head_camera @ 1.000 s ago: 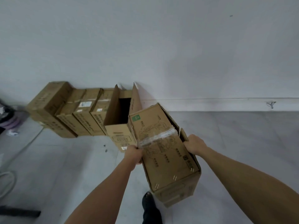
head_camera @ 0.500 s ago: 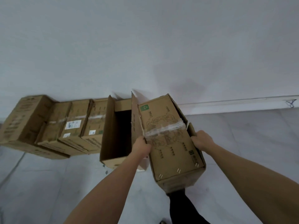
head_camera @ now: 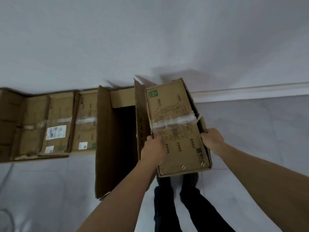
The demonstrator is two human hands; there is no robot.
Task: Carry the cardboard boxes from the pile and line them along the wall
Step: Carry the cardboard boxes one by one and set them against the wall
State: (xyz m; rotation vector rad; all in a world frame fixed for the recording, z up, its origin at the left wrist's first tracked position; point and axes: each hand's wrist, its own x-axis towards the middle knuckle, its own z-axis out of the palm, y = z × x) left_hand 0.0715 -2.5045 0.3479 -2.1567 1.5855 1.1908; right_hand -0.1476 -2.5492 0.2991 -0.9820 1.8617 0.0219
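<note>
Left hand [head_camera: 153, 148]: clasps the left long edge of a box [head_camera: 177, 113] near its middle, fingers curled onto the printed top face.
Right hand [head_camera: 213, 141]: grips the box's right side at a loose flap [head_camera: 203, 124], fingers wrapped out of sight round the edge.
Box place: between the two hands, reaching past them both ways; its near end is over the person's legs [head_camera: 167, 206].
Box axis: long axis runs away from the person toward the wall [head_camera: 150, 39], far end close to the baseboard [head_camera: 250, 90]; printed face up, green mark [head_camera: 153, 94] at the far end, tape [head_camera: 173, 123] across the middle.
Contact with floor [head_camera: 250, 131]: cannot tell.
Open box [head_camera: 104, 139]: just left of the held box, its raised right flap against it.
Row [head_camera: 58, 124]: closed boxes side by side along the wall, left of the open box.
</note>
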